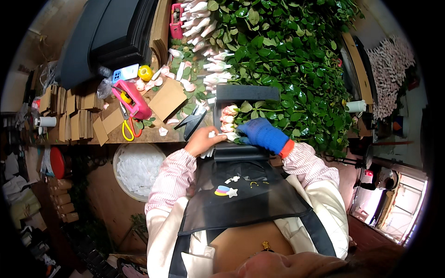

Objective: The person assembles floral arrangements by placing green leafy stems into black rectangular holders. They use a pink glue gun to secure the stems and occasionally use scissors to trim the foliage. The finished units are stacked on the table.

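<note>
In front of me several pale pink roses (pixel 228 118) lie side by side in a black ribbed holder (pixel 248 92), their leafy stems pointing right. My left hand (pixel 204 140), bare, reaches to the near end of this row. Its fingers are closed at a rose with a white sleeve (pixel 230 136) around its head. Opposite it, my right hand (pixel 261 135) wears a blue knitted glove with a red cuff. Its fingers curl around the stem just right of that rose head. The gloved palm hides most of that stem.
A black stapler (pixel 191 122), yellow-and-red scissors (pixel 127 129), a pink tape dispenser (pixel 132 99) and cardboard pieces (pixel 167 100) lie left. Sleeved roses (pixel 218 69) and a large heap of leafy stems (pixel 287 60) fill the back and right. Below the table's left edge stands a white tub (pixel 138 169) of white scraps.
</note>
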The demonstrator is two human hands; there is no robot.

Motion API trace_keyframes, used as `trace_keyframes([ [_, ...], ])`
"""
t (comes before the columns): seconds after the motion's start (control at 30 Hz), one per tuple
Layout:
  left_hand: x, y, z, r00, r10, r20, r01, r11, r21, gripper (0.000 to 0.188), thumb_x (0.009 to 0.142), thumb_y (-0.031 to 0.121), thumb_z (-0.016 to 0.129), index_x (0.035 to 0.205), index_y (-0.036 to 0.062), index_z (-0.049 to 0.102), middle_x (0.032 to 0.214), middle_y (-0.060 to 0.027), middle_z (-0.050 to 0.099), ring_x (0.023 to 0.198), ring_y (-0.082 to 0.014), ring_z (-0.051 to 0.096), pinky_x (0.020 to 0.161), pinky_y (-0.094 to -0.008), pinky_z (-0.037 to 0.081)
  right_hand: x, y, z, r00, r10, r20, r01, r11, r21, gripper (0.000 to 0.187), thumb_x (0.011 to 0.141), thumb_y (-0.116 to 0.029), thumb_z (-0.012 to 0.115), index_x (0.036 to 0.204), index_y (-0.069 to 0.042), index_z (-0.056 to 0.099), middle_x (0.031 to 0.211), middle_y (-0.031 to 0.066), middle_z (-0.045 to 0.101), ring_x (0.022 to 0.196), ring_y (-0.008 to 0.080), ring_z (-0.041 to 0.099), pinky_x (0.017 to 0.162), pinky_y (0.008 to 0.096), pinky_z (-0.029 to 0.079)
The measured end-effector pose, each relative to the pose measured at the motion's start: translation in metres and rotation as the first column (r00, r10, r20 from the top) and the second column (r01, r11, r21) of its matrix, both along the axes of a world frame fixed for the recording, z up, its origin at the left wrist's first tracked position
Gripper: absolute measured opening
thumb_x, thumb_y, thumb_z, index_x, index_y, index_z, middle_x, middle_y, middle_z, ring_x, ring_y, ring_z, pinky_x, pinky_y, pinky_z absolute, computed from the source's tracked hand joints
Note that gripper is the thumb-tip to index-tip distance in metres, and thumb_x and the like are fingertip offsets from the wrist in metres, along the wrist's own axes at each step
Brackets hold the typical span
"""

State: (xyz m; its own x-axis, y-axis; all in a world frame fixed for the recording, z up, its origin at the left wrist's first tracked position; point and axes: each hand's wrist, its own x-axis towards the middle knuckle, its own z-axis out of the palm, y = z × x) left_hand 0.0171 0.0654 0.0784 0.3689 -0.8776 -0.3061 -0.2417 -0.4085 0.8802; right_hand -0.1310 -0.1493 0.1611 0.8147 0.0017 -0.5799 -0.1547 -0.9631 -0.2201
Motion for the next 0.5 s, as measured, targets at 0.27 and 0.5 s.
trace_keyframes([
  [0.27,-0.033,-0.002,-0.019,0.937,0.235,-0.26,-0.271,0.956,-0.115,0.025,0.1,0.026,0.07,0.091,0.0027,0.071,0.076,0.0012,0.065,0.07,-0.0089,0.054,0.063,-0.0273,0.042,0.008,0.009,-0.033,0.996,0.08,-0.042,-0.085,0.989,-0.123,0.02,0.09,-0.024,0.066,0.105,-0.014,0.075,0.09,0.0155,0.077,0.088,0.0346,0.077,0.075,0.0487,0.059],
  [0.5,0.025,0.131,-0.03,0.579,0.737,-0.348,-0.785,0.619,0.005,0.026,0.098,0.03,0.075,0.106,0.0053,0.074,0.082,0.0006,0.068,0.075,-0.0113,0.062,0.07,-0.0254,0.049,-0.001,0.008,-0.043,0.96,0.26,0.102,-0.244,0.958,-0.148,0.013,0.097,-0.024,0.06,0.105,-0.016,0.066,0.086,0.0131,0.074,0.078,0.0343,0.074,0.064,0.0493,0.054],
])
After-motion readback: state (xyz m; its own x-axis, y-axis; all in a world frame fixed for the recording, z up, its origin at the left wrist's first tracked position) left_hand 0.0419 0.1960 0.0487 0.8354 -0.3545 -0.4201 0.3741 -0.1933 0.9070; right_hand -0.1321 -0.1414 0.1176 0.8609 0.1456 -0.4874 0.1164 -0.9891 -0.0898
